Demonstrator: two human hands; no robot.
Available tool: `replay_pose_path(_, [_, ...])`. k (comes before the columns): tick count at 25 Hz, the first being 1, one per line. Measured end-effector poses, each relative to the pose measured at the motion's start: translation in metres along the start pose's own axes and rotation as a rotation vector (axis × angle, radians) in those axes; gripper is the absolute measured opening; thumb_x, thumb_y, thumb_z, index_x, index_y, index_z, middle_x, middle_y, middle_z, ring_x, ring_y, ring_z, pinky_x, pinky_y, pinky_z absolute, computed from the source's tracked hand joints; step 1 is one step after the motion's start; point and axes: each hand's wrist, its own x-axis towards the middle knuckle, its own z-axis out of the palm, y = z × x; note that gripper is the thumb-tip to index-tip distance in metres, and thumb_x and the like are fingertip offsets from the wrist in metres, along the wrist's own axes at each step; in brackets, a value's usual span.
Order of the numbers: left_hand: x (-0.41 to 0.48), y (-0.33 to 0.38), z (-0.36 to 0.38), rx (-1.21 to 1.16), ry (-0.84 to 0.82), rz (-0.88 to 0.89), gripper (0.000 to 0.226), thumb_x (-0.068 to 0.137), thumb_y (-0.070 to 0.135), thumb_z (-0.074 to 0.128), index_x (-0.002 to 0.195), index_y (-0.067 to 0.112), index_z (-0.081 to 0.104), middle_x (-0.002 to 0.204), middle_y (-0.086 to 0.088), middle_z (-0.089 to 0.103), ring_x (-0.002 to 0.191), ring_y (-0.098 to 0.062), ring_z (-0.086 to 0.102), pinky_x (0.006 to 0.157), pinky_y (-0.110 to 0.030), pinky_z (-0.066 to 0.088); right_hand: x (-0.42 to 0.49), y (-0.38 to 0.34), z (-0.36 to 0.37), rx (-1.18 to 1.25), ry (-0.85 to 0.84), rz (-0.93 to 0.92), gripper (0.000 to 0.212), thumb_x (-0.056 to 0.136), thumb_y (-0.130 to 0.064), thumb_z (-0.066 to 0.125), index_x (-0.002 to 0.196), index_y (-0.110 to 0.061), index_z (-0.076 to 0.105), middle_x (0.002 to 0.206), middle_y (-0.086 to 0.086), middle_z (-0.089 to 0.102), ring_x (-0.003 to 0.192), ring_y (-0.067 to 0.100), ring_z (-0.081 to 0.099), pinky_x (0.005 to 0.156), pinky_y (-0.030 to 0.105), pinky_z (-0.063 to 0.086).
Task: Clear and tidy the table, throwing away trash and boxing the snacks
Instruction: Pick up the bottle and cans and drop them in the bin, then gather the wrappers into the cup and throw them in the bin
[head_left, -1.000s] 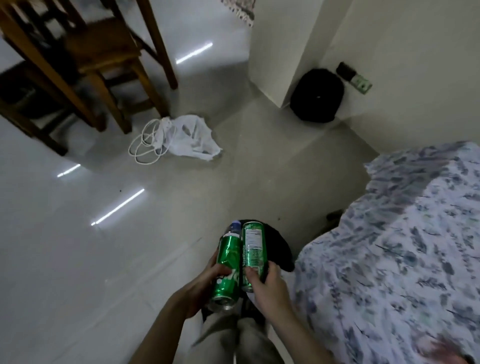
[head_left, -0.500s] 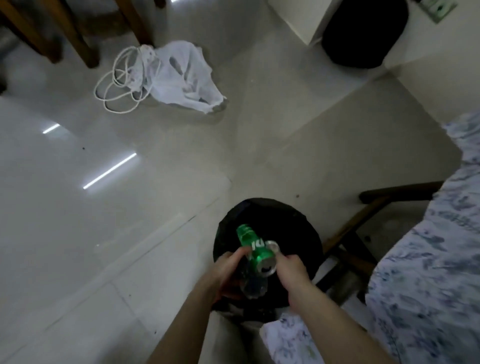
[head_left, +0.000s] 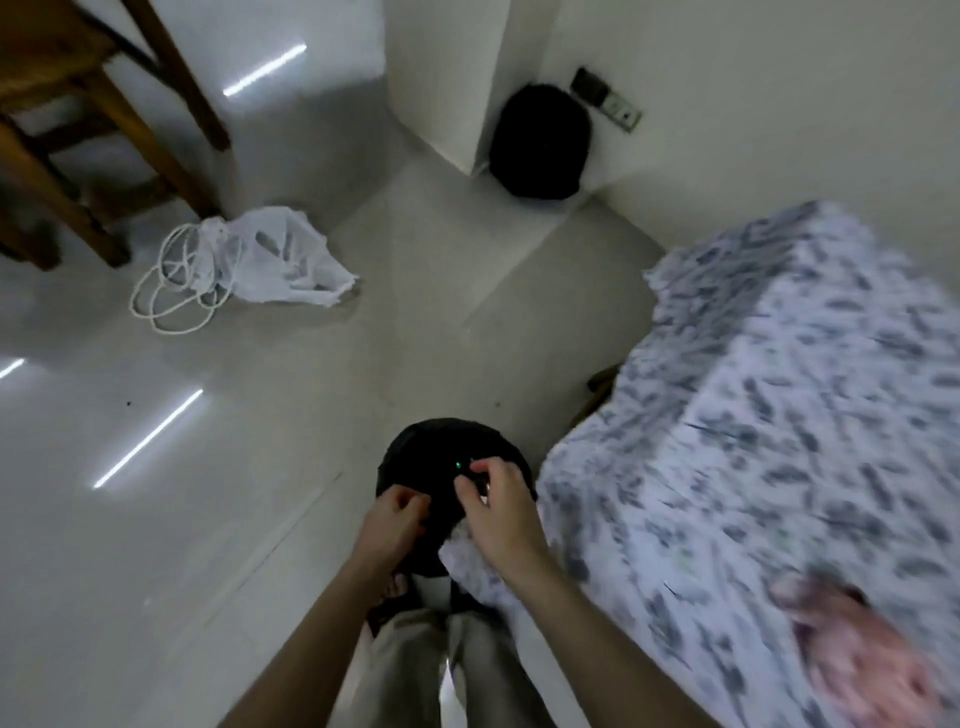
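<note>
A black round trash bin (head_left: 436, 447) stands on the floor in front of my feet, beside the table with the blue-flowered cloth (head_left: 779, 415). Both hands hover over the bin's mouth. My left hand (head_left: 392, 525) is at its near left rim, fingers loosely curled, holding nothing. My right hand (head_left: 501, 512) is over the right side, fingers hanging down, also holding nothing. A tiny green speck (head_left: 457, 464) shows in the dark inside of the bin. The green cans are out of sight.
A white mesh bag with a white cord (head_left: 260, 260) lies on the tiled floor at the left. Wooden chair legs (head_left: 104, 156) stand at the top left. A black bag (head_left: 540, 143) leans in the far corner. A blurred pink thing (head_left: 857, 654) lies on the tablecloth.
The two green cans and the bottle have left my hands and dropped into the black bin. Both hands now hold nothing above it. The view has tilted back up.
</note>
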Motion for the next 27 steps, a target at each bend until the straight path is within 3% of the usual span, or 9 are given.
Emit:
replay_pose_path(3, [-0.063,0.045,0.004,0.131,-0.012,0.150,0.024,0.084,0.030,0.052,0.098,0.013,0.063,0.094,-0.013,0.070,0.092,-0.031,0.066,0.088,-0.049,0.053,-0.062,0.000,-0.065,0.109,0.101,-0.033,0.029,0.094,-0.032,0.053,0.117,-0.015,0.053,0.120,0.003,0.052,0.100,0.012,0.053,0.083,0.020,0.041])
replay_pose_path(8, [-0.135,0.098,0.075,0.367,-0.186,0.397,0.015,0.092,0.018,0.051,0.097,0.009,0.061,0.092,-0.012,0.068,0.089,-0.031,0.064,0.084,-0.047,0.051,-0.161,0.064,-0.139,0.265,0.349,0.080,0.032,0.095,-0.031,0.051,0.124,-0.018,0.050,0.123,-0.005,0.048,0.109,0.006,0.051,0.081,0.005,0.038])
replay_pose_path(12, [-0.181,0.109,0.165,0.570,-0.447,0.538,0.010,0.092,0.020,0.053,0.084,0.022,0.058,0.091,-0.013,0.066,0.088,-0.033,0.062,0.080,-0.046,0.051,-0.227,0.131,-0.159,0.284,0.601,0.248,0.029,0.095,-0.031,0.051,0.119,-0.015,0.054,0.121,0.003,0.053,0.107,0.016,0.055,0.079,0.016,0.037])
replay_pose_path(14, [-0.203,0.107,0.204,0.647,-0.525,0.612,0.013,0.092,0.018,0.055,0.081,0.024,0.058,0.087,-0.009,0.065,0.084,-0.028,0.062,0.074,-0.038,0.048,-0.253,0.161,-0.164,0.313,0.689,0.296,0.026,0.095,-0.030,0.052,0.115,-0.015,0.056,0.118,0.005,0.055,0.104,0.021,0.057,0.078,0.021,0.038])
replay_pose_path(16, [-0.219,0.099,0.233,0.714,-0.557,0.682,0.010,0.092,0.018,0.055,0.084,0.020,0.060,0.085,-0.005,0.063,0.080,-0.021,0.060,0.068,-0.028,0.044,-0.274,0.188,-0.169,0.324,0.745,0.308,0.025,0.095,-0.028,0.051,0.115,-0.015,0.057,0.119,0.005,0.055,0.103,0.019,0.056,0.074,0.017,0.037])
replay_pose_path(19, [-0.238,0.089,0.263,0.786,-0.525,0.780,0.010,0.093,0.018,0.055,0.097,0.012,0.061,0.090,0.001,0.060,0.082,-0.010,0.056,0.068,-0.018,0.040,-0.297,0.229,-0.182,0.375,0.795,0.300,0.023,0.095,-0.025,0.052,0.115,-0.015,0.058,0.119,0.007,0.055,0.101,0.016,0.056,0.073,0.010,0.038])
replay_pose_path(22, [-0.257,0.079,0.286,0.787,-0.406,0.819,0.015,0.092,0.015,0.056,0.102,0.007,0.063,0.095,0.000,0.062,0.090,-0.015,0.058,0.080,-0.022,0.041,-0.312,0.270,-0.202,0.399,0.764,0.309,0.026,0.095,-0.026,0.051,0.116,-0.012,0.057,0.120,0.008,0.055,0.105,0.019,0.055,0.078,0.021,0.038])
replay_pose_path(25, [-0.269,0.076,0.302,0.823,-0.290,0.853,0.015,0.092,0.013,0.056,0.102,0.006,0.064,0.096,-0.002,0.063,0.091,-0.016,0.059,0.084,-0.025,0.043,-0.317,0.297,-0.225,0.421,0.728,0.257,0.045,0.089,-0.047,0.044,0.115,-0.013,0.058,0.111,0.006,0.056,0.100,0.017,0.053,0.073,0.020,0.036])
replay_pose_path(27, [-0.274,0.073,0.314,0.824,-0.212,0.846,0.018,0.093,0.014,0.055,0.105,0.005,0.064,0.097,-0.002,0.063,0.090,-0.015,0.058,0.084,-0.027,0.045,-0.314,0.315,-0.238,0.433,0.700,0.223,0.045,0.089,-0.047,0.045,0.114,-0.012,0.058,0.111,0.008,0.057,0.098,0.017,0.053,0.074,0.019,0.037])
